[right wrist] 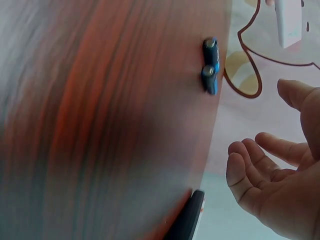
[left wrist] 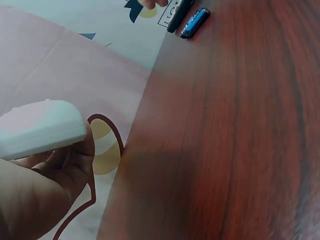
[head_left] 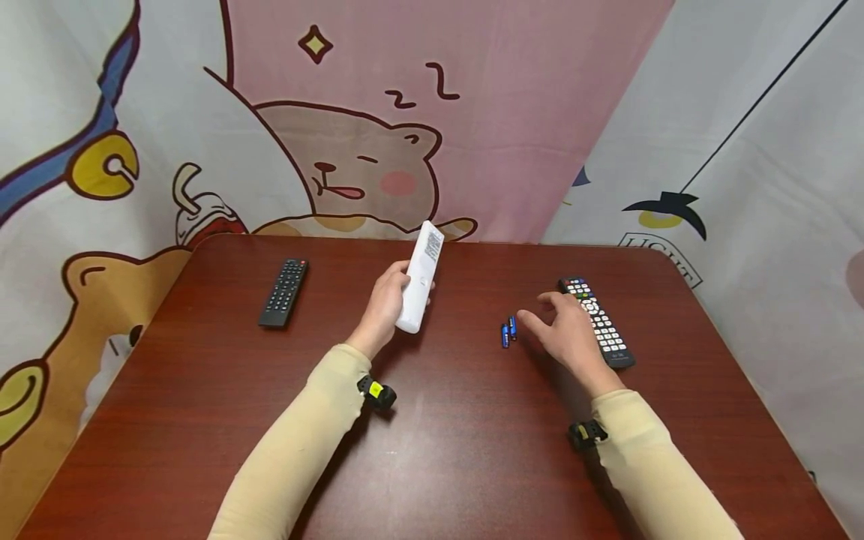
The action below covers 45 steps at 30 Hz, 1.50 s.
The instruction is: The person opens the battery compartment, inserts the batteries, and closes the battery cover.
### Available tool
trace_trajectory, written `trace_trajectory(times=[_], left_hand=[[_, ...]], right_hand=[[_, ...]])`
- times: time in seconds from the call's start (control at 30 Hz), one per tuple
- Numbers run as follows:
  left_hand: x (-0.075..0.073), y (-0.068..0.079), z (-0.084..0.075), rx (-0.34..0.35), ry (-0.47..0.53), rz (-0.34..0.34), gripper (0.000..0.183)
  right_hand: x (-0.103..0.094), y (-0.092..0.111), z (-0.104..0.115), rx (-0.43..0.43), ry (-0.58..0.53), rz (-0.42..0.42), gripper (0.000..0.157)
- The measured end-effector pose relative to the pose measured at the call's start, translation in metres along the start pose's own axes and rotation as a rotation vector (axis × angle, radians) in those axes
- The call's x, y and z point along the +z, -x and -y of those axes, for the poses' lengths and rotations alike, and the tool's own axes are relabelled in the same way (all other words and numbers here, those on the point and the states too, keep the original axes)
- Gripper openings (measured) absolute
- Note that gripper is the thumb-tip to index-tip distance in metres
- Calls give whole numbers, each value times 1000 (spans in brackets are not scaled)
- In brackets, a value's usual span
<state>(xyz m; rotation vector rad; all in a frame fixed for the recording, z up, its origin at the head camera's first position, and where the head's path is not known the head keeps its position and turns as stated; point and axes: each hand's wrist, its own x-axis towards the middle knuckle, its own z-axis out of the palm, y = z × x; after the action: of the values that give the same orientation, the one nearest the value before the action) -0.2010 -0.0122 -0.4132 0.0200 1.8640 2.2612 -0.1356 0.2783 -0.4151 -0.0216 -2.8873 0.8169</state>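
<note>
In the head view my left hand (head_left: 388,304) grips a white remote control (head_left: 420,281), tilted up off the table with a printed label toward its far end. The left wrist view shows the fingers curled under the remote's white casing (left wrist: 42,127). My right hand (head_left: 567,334) hovers with parted, loosely bent fingers and holds nothing. Just left of its thumb, two blue batteries (head_left: 505,336) lie side by side on the table. A black remote control with white buttons (head_left: 610,339) lies under and beyond this hand, which hides part of it.
A smaller black remote control (head_left: 283,294) lies at the left of the brown wooden table (head_left: 445,450). Behind the table's far edge hangs a cartoon-printed curtain (head_left: 513,112), which continues along both sides.
</note>
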Motion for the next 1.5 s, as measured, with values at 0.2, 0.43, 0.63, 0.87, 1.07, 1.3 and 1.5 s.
trace_trajectory(times=[0.2, 0.43, 0.63, 0.87, 1.07, 1.3, 1.5], left_hand=[[5, 0, 2, -13, 49, 8, 48], [7, -1, 3, -2, 73, 16, 48], [13, -1, 1, -9, 97, 4, 48], [18, 1, 3, -49, 133, 20, 48], [19, 2, 5, -54, 133, 8, 47], [22, 0, 10, -61, 179, -1, 46], [26, -1, 11, -48, 220, -16, 44]], right_hand=[[9, -1, 12, -42, -56, 17, 50], [20, -2, 22, -92, -110, 27, 44], [24, -1, 29, -152, -131, 24, 43], [27, -1, 37, -163, -164, 40, 43], [32, 0, 46, -212, -210, 29, 41], [38, -2, 55, -248, -256, 14, 39], [43, -7, 66, -303, -309, -22, 37]])
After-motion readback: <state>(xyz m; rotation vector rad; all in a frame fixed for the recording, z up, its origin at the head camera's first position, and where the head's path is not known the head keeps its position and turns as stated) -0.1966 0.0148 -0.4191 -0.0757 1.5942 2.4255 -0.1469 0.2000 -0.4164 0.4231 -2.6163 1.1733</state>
